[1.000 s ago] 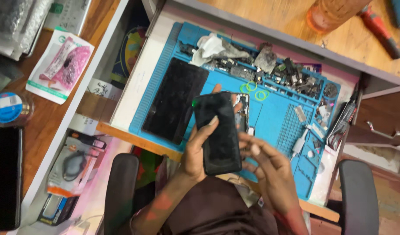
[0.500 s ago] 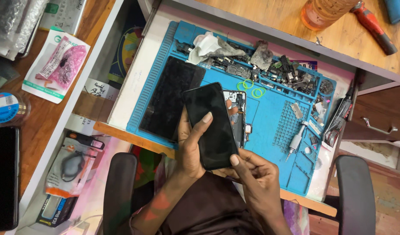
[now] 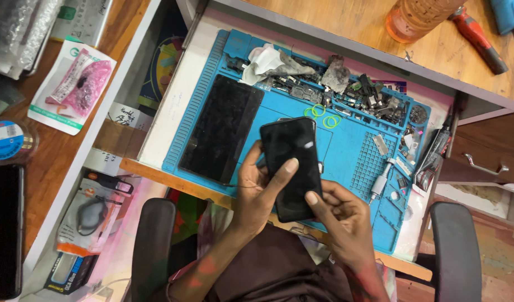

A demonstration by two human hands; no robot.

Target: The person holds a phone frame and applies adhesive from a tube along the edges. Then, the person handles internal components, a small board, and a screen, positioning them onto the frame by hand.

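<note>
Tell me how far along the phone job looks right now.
Looks done: the black phone appears closed, its dark face whole. In hand: the left hand grips it with thumb across the glass, the right hand supports its lower end. Left: loose small parts and a dark panel lie on the blue mat.

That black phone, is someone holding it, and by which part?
Yes. The black phone is held in both hands: the left hand grips its lower left edge, and the right hand pinches its bottom right corner.
</note>
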